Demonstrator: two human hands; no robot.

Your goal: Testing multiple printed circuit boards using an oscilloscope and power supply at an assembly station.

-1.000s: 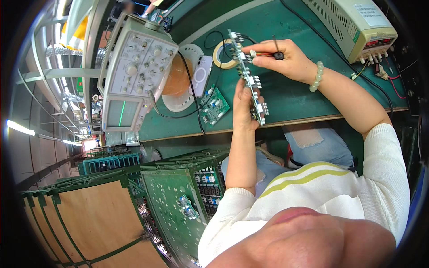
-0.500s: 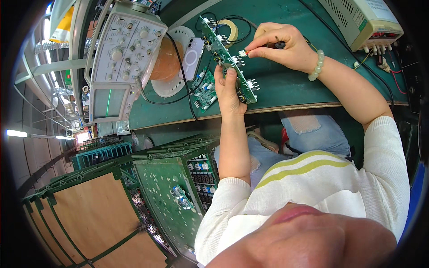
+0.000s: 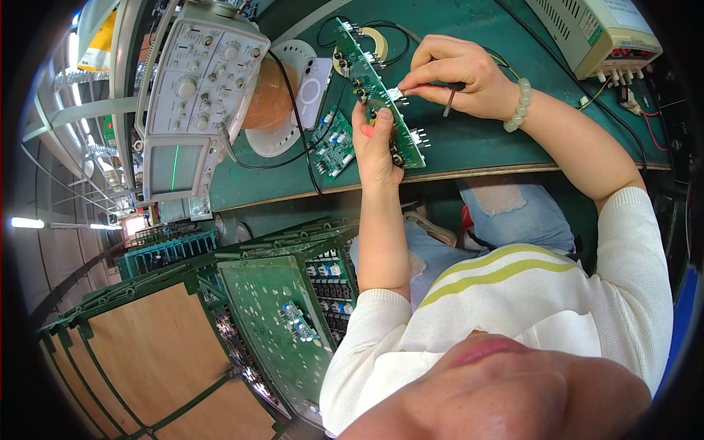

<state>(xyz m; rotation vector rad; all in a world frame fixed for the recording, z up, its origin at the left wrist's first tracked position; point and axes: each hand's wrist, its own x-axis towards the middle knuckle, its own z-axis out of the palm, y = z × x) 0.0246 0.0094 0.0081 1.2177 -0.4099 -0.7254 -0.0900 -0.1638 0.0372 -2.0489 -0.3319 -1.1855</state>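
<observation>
My left hand grips the lower part of a long green circuit board, thumb on one side and fingers behind. The board is tilted on its edge above the bench, with white pin connectors along its right side. My right hand pinches a small white connector plug right at the board's connector edge; whether it is seated on the pins I cannot tell. A thin dark pen-like tool also sits in the curled fingers of my right hand. A second green circuit board lies on the bench left of my left hand.
An oscilloscope stands at the left, its black cable crossing the bench. Near it are a phone and a white perforated tray. A tape roll lies behind the board. A power supply stands at the far right.
My right hand has brought the white plug slightly lower and left, against the board's edge. The dark tool in that hand has swung to point downward. The held board has shifted a little.
</observation>
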